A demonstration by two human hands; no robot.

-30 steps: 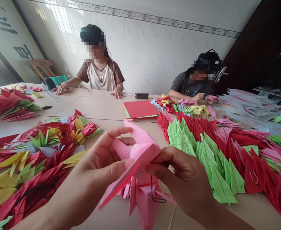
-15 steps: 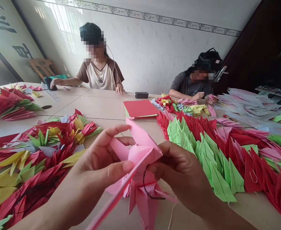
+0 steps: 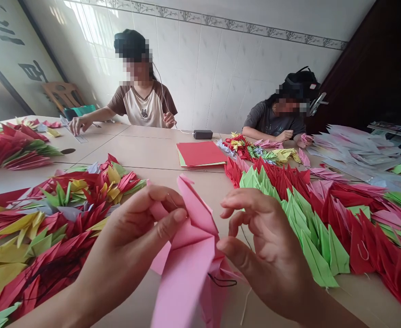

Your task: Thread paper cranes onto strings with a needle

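Observation:
A large folded pink paper crane is in front of me, its neck and beak pointing up. My left hand is closed, thumb and forefinger pinching at the crane's upper left side. By those fingertips shows a thin pale line, a needle or thread; I cannot tell which. Just right of the crane, my right hand is open, fingers curved and apart, thumb tip close to the paper. A black thread loop sticks out below the crane's right side. More pink folded paper lies under it, partly hidden.
Strings of folded paper cranes in mixed colours lie at left; rows of green and red ones at right. Red paper sheets and a black box lie farther back. Two people sit across the table.
The pink crane has turned, its broad wing now facing me. My right hand has let go and opened beside it. The person at far left has moved a hand from a dark object toward a ruler.

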